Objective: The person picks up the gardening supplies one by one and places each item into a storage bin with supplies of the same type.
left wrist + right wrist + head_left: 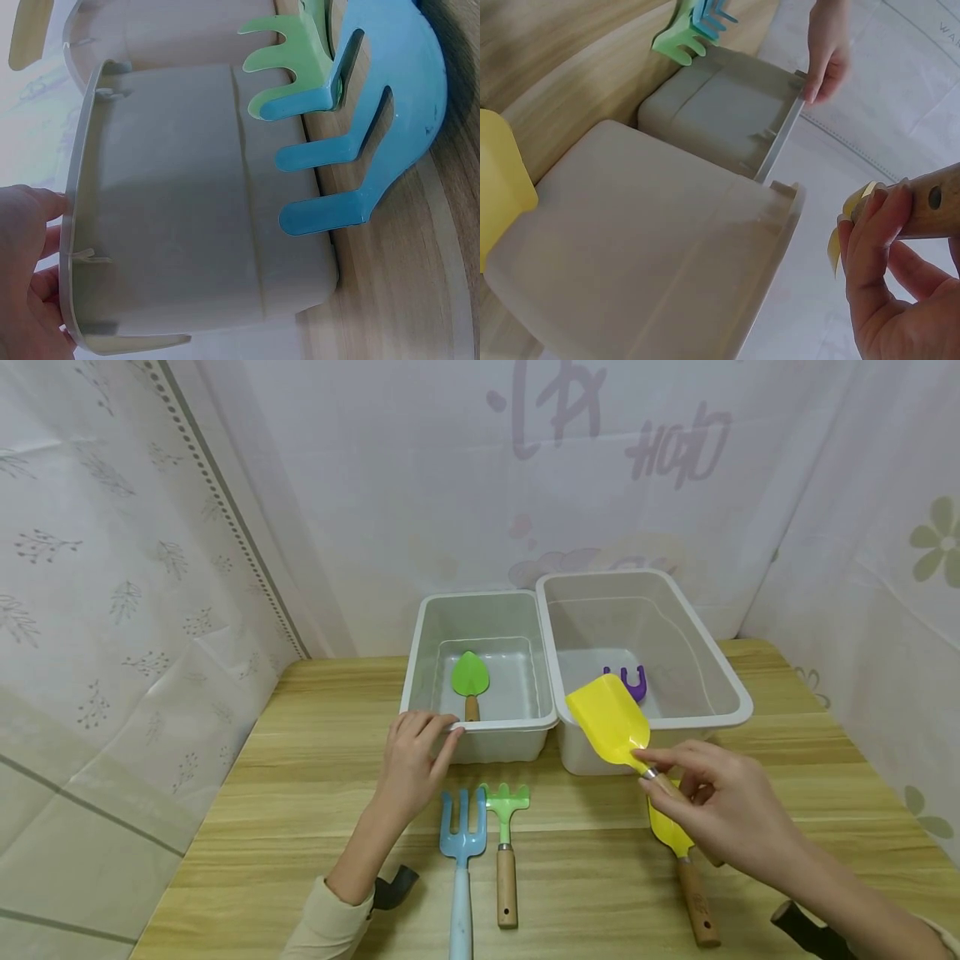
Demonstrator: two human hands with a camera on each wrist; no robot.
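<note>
My right hand (731, 802) holds a yellow shovel (609, 720) by its wooden handle (934, 199), the blade raised in front of the right plastic bin (720, 720). With my left hand (414, 758) I grip the front rim of the left plastic bin (510, 725), as the left wrist view also shows. Inside that left bin lies a green trowel (470, 674) with a wooden handle. A purple hand fork (637, 687) sits in the right bin, its lower part hidden by the bin wall and shovel.
On the wooden table (585, 893), nearer me, lie a light blue fork (462, 843) and a green rake (507, 814) side by side. A second yellow shovel (697, 902) lies below my right hand, partly covered. Patterned cloth (360, 510) hangs behind the bins.
</note>
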